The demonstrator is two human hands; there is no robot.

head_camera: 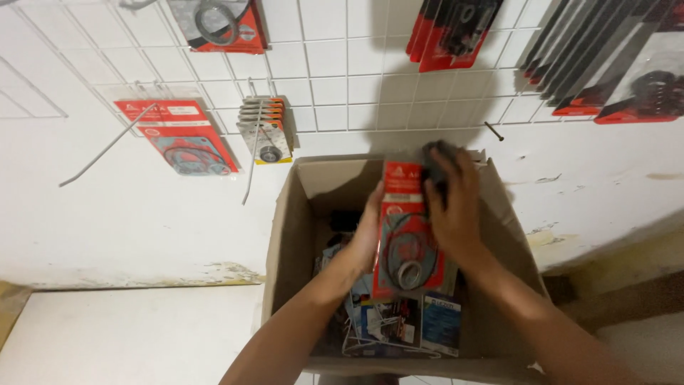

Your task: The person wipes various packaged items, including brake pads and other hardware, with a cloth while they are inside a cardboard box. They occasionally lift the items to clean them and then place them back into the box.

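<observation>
Both hands over open cardboard box (285,235). Left hand (367,239) clamped on red gasket blister pack (407,235); right hand (452,207) clamped on dark part (436,162). Risk: pack slips into packets (406,324) below, 1-edge hold.

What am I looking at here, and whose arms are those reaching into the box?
There is one picture, taken by a camera worn on a person's head and looking down, so the arms are that person's own. The left hand and right hand together hold a flat red packet showing rings and gaskets, over an open cardboard box filled with more packets. The right hand's fingers also cover something dark that I cannot identify. Behind stands a white wire grid hung with similar red packets.
</observation>
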